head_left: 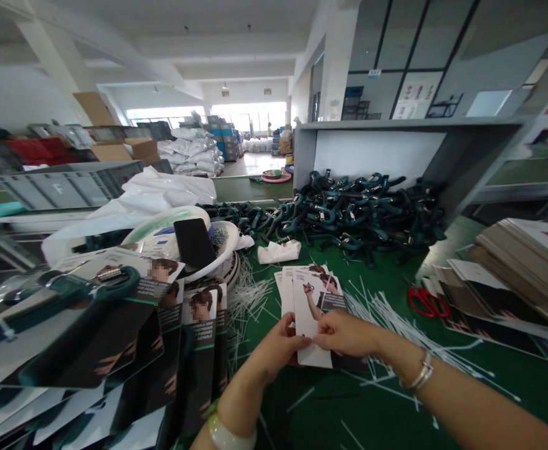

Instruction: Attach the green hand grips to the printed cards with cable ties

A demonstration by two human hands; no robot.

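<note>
In front of me lies a small stack of printed cardboard cards (306,303). My left hand (276,347) grips the near left edge of the top card, with the thumb on its face. My right hand (344,331) is closed in a pinch over the same card, its fingertips close to the left thumb. A thin white cable tie (326,287) sticks up from the right fingers across the card. The ends of the right fingers are partly hidden. Many loose white cable ties (396,325) lie right of the hands, and more (250,294) lie to the left.
A big heap of dark green hand grips (349,212) fills the back by a grey shelf. Carded grips (100,325) are piled left, near a white bowl (229,247) with a black phone (194,242). Red scissors (428,302) and stacked cards (527,275) lie right.
</note>
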